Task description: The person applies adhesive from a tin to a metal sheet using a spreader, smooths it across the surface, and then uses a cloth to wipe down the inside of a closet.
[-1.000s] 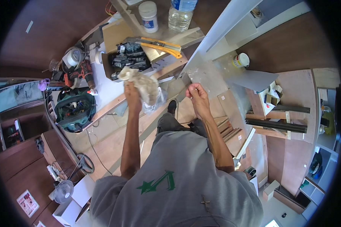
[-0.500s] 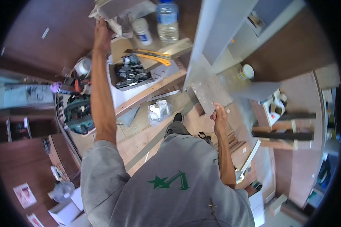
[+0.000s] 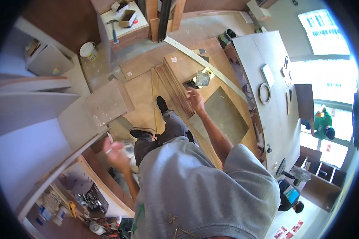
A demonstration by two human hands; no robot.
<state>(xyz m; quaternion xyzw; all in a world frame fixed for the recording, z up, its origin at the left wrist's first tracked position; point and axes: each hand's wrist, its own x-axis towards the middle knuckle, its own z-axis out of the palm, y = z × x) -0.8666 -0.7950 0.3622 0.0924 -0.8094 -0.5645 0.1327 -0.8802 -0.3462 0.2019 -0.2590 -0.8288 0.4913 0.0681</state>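
My left hand (image 3: 116, 154), smeared by motion, is raised beside the wooden edge of the bench. A thin pale thing (image 3: 109, 151) shows at its bent fingers, too blurred to name. Just behind it a clear plastic bag (image 3: 128, 149) lies on the floor. My right hand (image 3: 196, 100) hangs in front of my body with its fingers loosely apart and nothing seen in it. Beneath and beyond it are stacked wooden boards (image 3: 173, 89) and a grey textured piece (image 3: 202, 79) next to a roll of tape (image 3: 208, 72).
A long pale strip (image 3: 205, 67) lies across the boards. At right stands a white worktable (image 3: 273, 115); beyond it are a person in green (image 3: 322, 123) and another in dark clothes (image 3: 289, 197). A hammer (image 3: 114, 31) and a white bucket (image 3: 88, 51) are at the upper left.
My body and view have turned to the right, and the bench has swung to the lower left. My left hand has come away from the crumpled wrapping on the bench.
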